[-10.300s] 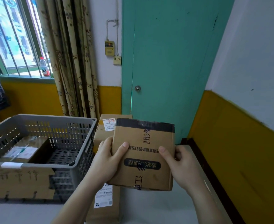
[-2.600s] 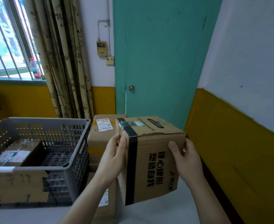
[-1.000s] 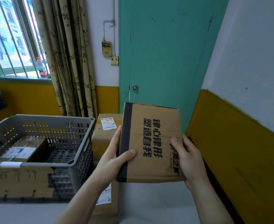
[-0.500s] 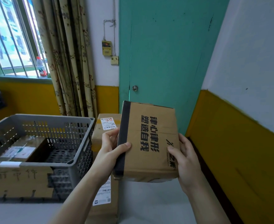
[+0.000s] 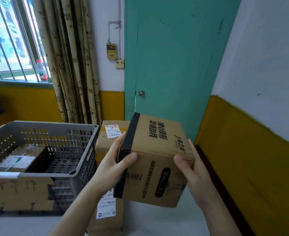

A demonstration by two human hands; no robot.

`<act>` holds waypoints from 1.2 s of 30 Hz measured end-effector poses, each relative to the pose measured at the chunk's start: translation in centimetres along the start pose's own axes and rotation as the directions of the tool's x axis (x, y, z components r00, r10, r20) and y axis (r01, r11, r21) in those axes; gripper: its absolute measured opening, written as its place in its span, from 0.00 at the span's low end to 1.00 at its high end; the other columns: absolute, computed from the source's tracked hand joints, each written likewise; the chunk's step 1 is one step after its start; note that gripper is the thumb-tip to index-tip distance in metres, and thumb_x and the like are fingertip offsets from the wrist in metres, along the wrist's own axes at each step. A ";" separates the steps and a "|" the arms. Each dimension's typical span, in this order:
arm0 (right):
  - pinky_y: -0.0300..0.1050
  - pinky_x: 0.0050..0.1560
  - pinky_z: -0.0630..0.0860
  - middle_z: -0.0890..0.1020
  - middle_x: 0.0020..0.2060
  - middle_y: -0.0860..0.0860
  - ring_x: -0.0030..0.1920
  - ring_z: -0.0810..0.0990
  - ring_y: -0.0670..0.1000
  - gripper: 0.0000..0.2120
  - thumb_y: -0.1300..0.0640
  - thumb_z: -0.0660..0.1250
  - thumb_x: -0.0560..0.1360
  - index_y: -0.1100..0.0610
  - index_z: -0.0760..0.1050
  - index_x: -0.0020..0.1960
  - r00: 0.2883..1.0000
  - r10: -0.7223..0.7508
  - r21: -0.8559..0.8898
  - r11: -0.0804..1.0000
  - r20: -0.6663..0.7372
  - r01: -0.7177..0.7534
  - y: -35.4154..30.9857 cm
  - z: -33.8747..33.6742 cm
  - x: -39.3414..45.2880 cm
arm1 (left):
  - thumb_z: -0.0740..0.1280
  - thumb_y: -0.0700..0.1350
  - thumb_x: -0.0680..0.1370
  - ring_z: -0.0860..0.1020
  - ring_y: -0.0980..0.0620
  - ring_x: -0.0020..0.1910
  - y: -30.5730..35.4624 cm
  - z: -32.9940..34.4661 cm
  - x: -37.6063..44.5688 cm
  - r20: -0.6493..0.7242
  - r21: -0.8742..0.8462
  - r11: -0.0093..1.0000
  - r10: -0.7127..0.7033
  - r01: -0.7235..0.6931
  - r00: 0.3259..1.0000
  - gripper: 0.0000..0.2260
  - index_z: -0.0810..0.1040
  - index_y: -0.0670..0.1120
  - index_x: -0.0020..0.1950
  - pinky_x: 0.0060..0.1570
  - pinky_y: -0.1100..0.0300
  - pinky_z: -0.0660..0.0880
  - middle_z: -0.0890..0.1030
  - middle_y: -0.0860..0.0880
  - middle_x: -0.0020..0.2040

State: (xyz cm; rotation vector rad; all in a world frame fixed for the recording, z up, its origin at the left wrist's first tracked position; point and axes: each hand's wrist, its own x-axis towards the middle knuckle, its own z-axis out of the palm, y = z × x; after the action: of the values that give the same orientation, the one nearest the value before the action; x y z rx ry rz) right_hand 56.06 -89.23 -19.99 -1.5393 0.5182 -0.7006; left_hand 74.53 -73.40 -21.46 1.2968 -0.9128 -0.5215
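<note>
Cardboard box [image 5: 157,160] held up tilted, I have left hand [image 5: 113,166] fingers curled round its black-taped edge, right hand [image 5: 193,172] gripping the opposite side, grey crate [image 5: 46,124] at left.

A pale grey surface [image 5: 157,218] spreads below the right hand [image 5: 191,174]. On it, a grey crate [image 5: 38,130] stands left of the left hand [image 5: 116,160], and labelled cartons [image 5: 106,210] stand just beneath that hand.
</note>
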 end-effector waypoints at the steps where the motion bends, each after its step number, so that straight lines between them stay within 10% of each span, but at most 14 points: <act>1: 0.50 0.70 0.74 0.79 0.65 0.32 0.67 0.77 0.38 0.49 0.36 0.75 0.70 0.41 0.54 0.83 1.000 -0.016 -0.050 0.999 0.024 0.017 0.0 0.2 -0.1 | 0.75 0.59 0.75 0.81 0.60 0.61 0.1 -0.1 0.1 -0.033 -0.024 1.000 -0.006 0.005 0.999 0.29 0.68 0.63 0.73 0.53 0.62 0.81 0.81 0.62 0.62; 9: 0.55 0.69 0.76 0.80 0.66 0.39 0.67 0.79 0.43 0.45 0.32 0.74 0.68 0.42 0.63 0.80 0.996 -0.061 -0.085 0.995 -0.058 0.056 0.4 0.2 0.5 | 0.73 0.57 0.77 0.83 0.56 0.60 0.0 0.2 0.1 -0.097 -0.066 0.996 -0.070 0.064 0.993 0.26 0.69 0.64 0.73 0.51 0.62 0.82 0.83 0.56 0.62; 14: 0.38 0.47 0.81 0.81 0.52 0.28 0.53 0.82 0.36 0.37 0.18 0.70 0.57 0.37 0.71 0.59 0.956 -0.140 -0.100 0.988 -0.259 0.117 0.8 0.1 1.5 | 0.78 0.56 0.67 0.79 0.58 0.66 -0.5 -0.1 -0.4 0.002 -0.068 0.992 -0.102 0.102 0.995 0.43 0.60 0.63 0.77 0.58 0.59 0.81 0.76 0.60 0.69; 23: 0.58 0.67 0.77 0.83 0.62 0.40 0.64 0.80 0.46 0.26 0.44 0.71 0.76 0.40 0.71 0.73 0.997 -0.075 -0.134 0.988 -0.022 0.072 0.5 -0.2 0.7 | 0.75 0.60 0.72 0.85 0.51 0.57 -1.1 0.2 0.3 -0.151 -0.073 0.993 -0.103 0.093 0.983 0.27 0.72 0.55 0.69 0.48 0.61 0.83 0.85 0.52 0.60; 36: 0.64 0.59 0.81 0.84 0.55 0.43 0.55 0.85 0.50 0.23 0.36 0.73 0.67 0.37 0.71 0.59 0.976 -0.011 -0.048 0.999 -0.217 0.000 0.8 0.0 1.8 | 0.78 0.51 0.73 0.81 0.57 0.63 -0.7 0.2 -0.2 0.035 -0.079 0.987 -0.139 0.141 0.990 0.37 0.61 0.65 0.74 0.53 0.63 0.81 0.80 0.64 0.64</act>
State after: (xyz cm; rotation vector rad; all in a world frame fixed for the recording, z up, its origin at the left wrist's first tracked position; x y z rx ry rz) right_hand 57.44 -90.53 -20.52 -1.5169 0.6983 -0.8721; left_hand 74.31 -73.54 -22.22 1.2883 -0.8196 -0.6820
